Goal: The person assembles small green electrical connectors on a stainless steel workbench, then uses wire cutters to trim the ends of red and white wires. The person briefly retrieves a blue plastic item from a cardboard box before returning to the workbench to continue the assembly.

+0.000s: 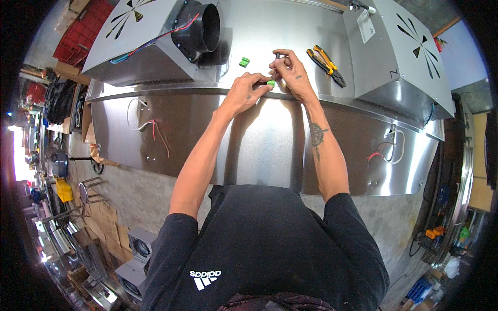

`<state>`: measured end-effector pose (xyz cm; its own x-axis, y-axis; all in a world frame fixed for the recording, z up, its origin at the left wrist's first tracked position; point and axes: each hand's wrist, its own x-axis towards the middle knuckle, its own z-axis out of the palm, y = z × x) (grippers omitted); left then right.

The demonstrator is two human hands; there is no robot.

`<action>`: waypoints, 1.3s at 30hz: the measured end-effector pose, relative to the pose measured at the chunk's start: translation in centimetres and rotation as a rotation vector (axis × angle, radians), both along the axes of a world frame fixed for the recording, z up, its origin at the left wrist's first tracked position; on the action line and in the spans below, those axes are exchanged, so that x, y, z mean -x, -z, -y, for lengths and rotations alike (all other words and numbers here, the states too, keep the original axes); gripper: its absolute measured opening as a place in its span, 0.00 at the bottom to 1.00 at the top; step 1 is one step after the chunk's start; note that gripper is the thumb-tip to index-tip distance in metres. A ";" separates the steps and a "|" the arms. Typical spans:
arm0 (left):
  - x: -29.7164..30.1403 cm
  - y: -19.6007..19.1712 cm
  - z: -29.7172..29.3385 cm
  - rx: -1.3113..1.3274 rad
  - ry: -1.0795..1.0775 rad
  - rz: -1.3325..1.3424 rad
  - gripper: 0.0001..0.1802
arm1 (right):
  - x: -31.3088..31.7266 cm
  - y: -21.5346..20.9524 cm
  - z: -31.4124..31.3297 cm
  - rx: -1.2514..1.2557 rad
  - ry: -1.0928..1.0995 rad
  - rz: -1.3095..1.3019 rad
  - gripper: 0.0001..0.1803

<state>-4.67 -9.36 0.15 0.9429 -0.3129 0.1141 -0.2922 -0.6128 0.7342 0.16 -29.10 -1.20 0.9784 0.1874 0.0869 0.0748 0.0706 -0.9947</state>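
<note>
My left hand [244, 92] pinches a small green terminal block [271, 83] near the front edge of the metal surface. Just right of it, my right hand [293, 75] is closed around a thin dark tool, seemingly a small screwdriver [277, 55], held upright with its top showing above the fingers. The tool's tip is hard to make out beside the block. Farther off to the left lie more green terminal blocks [244, 61] on the metal. Yellow-and-black pliers [327, 65] rest to the right of my right hand, jaws toward me.
A metal box with a black round duct [203, 28] and red and blue wires stands at left. Another metal box [399, 57] stands at right. Along the front metal panel [264, 140], loose wires come out at left [154, 124] and right [381, 154].
</note>
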 end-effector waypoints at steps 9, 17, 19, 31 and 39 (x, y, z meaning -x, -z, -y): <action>0.0 0.2 -0.2 -0.028 0.015 0.022 0.23 | 0.9 -0.8 -0.3 0.091 0.018 0.027 0.22; 0.1 0.1 -0.1 -0.026 -0.006 -0.007 0.22 | 0.7 -0.6 -0.7 0.310 0.111 0.095 0.20; -0.1 0.3 -0.1 -0.030 -0.005 0.004 0.22 | 0.9 -1.2 -0.5 0.204 0.051 0.050 0.20; 0.0 0.0 -0.1 -0.008 -0.002 -0.007 0.23 | 0.9 -0.3 -0.6 0.059 0.069 0.067 0.23; 0.1 0.1 0.0 -0.009 -0.016 -0.037 0.22 | 0.5 -0.4 -0.5 0.206 0.072 0.050 0.21</action>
<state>-4.77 -9.32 0.04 0.9514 -0.2982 0.0767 -0.2551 -0.6238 0.7388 -0.36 -28.59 -0.80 0.9854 0.1357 0.1029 0.1219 -0.1408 -0.9825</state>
